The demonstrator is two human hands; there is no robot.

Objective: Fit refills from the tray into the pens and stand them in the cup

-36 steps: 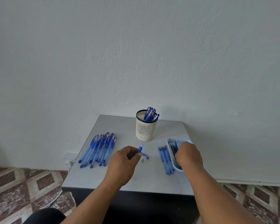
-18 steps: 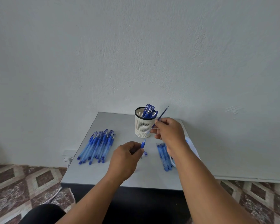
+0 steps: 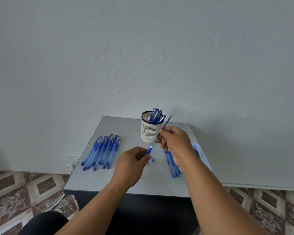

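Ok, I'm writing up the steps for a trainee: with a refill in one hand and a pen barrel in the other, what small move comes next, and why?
Probably slide the refill down into the pen barrel. The right hand pinches the refill tilted, its lower end lined up with the barrel's open top, which the left hand grips just below. How far it has entered cannot be seen.

Nothing could be read from where I stood — no label, brand or number on anything.

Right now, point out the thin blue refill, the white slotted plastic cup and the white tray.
thin blue refill (image 3: 167, 122), head view, bare upper shaft.
white slotted plastic cup (image 3: 148, 132), head view, slotted wall.
white tray (image 3: 204, 156), head view, right rim.
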